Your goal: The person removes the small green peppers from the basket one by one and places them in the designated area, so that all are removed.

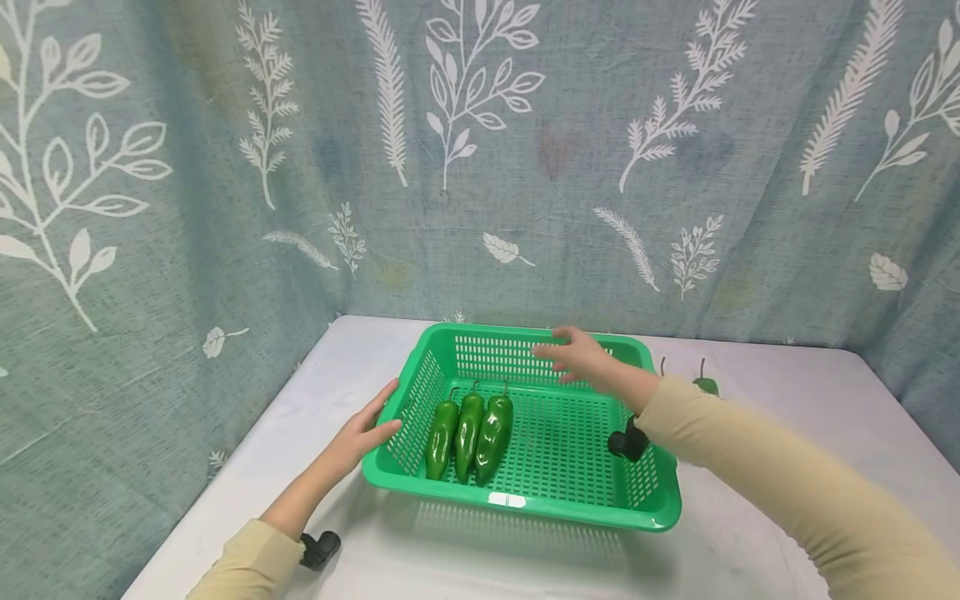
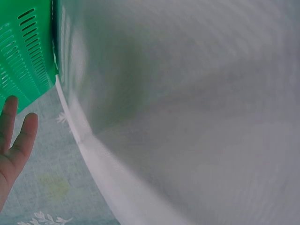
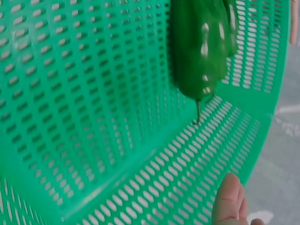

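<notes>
A green plastic basket (image 1: 558, 442) with slotted walls holds three glossy green peppers side by side in its left half: the left pepper (image 1: 442, 437), the middle pepper (image 1: 468, 433) and the right pepper (image 1: 494, 437). Their thin stems point to the back. My left hand (image 1: 366, 429) is at the basket's left side, straight fingers along the outer wall and thumb near the rim. Over the back right part of the basket hovers my right hand (image 1: 588, 358), fingers loosely bent with nothing in them. In the right wrist view its fingertips (image 3: 228, 197) show near the slotted wall.
Behind my right sleeve, to the right of the basket, another green pepper (image 1: 706, 385) partly shows, with a second stem (image 1: 662, 365) beside it. A white cloth (image 1: 780, 383) covers the table. A patterned blue-grey curtain (image 1: 480, 217) hangs behind and along the left side.
</notes>
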Action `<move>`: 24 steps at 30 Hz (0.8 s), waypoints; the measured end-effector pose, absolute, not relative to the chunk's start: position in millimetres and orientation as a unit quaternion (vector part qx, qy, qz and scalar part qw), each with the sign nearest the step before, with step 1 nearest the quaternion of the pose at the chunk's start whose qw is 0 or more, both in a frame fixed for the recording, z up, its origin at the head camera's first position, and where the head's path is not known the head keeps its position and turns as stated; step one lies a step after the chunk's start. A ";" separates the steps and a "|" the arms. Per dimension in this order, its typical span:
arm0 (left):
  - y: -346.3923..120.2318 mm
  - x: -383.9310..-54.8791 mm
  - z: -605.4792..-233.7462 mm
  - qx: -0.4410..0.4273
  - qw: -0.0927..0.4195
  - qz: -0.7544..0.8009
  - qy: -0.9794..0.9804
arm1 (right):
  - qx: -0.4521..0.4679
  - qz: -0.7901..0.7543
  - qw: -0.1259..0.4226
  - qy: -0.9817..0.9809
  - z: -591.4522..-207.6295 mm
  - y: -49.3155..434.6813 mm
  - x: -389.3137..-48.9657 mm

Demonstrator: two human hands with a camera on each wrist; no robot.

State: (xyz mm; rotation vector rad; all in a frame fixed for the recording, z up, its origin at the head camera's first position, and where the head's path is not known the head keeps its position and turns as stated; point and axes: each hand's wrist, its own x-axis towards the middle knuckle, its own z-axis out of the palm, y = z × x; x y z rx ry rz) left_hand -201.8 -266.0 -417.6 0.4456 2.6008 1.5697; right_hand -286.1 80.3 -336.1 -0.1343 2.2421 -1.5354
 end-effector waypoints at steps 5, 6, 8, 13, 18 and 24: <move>-265.7 -201.6 -416.4 0.147 0.034 0.512 0.846 | -0.041 -0.555 0.212 0.803 -349.4 66.2 -282.4; -265.5 -201.6 -416.3 0.147 0.034 0.513 0.845 | -0.040 -0.557 0.213 0.802 -352.3 63.6 -281.7; -265.4 -201.7 -416.2 0.150 0.035 0.512 0.845 | -0.037 -0.560 0.209 0.801 -357.3 58.6 -279.7; -265.1 -201.5 -415.9 0.147 0.036 0.512 0.845 | -0.037 -0.544 0.208 0.812 -369.6 46.6 -275.2; -265.3 -201.6 -416.1 0.148 0.034 0.512 0.845 | -0.035 -0.542 0.213 0.812 -379.5 35.8 -269.7; -265.8 -201.2 -416.3 0.147 0.032 0.517 0.843 | -0.025 -0.543 0.212 0.812 -388.2 26.2 -266.2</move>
